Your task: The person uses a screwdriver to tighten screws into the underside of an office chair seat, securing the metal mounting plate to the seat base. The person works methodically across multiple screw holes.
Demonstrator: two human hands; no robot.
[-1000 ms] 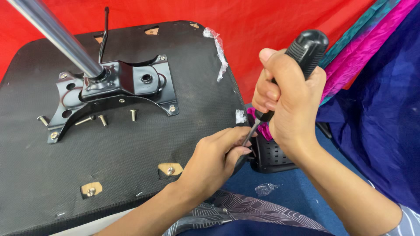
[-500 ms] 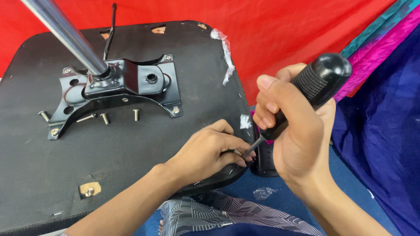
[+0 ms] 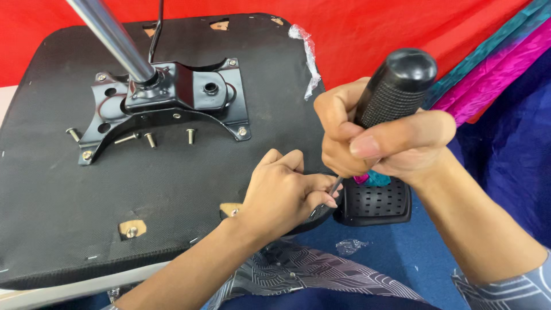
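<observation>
While our left hand is pinching the thin metal shaft at the black upturned chair seat's near edge, our right hand is clamping the black knurled screwdriver handle: stiff, grippy, best held there. Farther off, loose bolts are lying beside the black metal plate.

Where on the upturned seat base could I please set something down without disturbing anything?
The left stretch of the black seat base below the metal bracket is bare. It is crowded around the loose screws and at the right edge, where the left hand and right hand work the screwdriver.
</observation>
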